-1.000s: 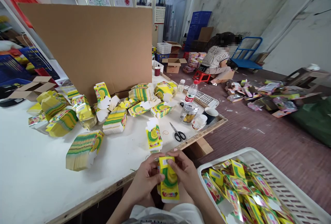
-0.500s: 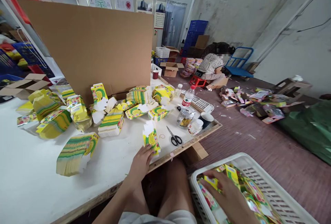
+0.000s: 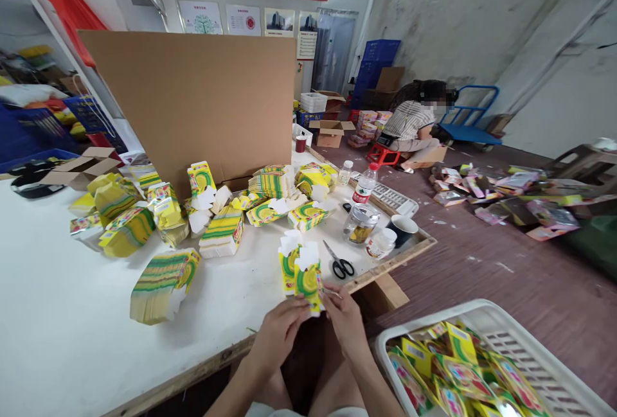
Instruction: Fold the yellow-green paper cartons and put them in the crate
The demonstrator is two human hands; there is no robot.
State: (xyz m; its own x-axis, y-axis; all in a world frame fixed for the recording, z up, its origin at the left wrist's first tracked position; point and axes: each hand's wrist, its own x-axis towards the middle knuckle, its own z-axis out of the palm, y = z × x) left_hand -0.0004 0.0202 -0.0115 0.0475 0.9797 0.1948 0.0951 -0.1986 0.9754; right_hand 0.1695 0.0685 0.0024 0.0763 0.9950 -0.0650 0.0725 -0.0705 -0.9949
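Fingers (image 3: 295,308) of the left hand (image 3: 278,330) and right hand (image 3: 344,317) grasp a yellow-and-green, white-flapped cardboard carton (image 3: 307,275) at the near edge of the white, wood-trimmed bench (image 3: 226,298), partly hiding a matching carton (image 3: 288,261); black-handled metal scissors (image 3: 340,264) lie just to the right.

Carton (image 3: 306,275) left of scissors (image 3: 342,268); basket (image 3: 554,367) right of table (image 3: 72,314).

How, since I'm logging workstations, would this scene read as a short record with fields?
Left hand: grips a yellow-green carton by its lower left edge
Right hand: fingers at that carton's lower right edge
Partly behind it: another carton, on the white table
Right of it: black-handled scissors
Basket: white plastic, holding more cartons
Background: person in striped top on a red stool
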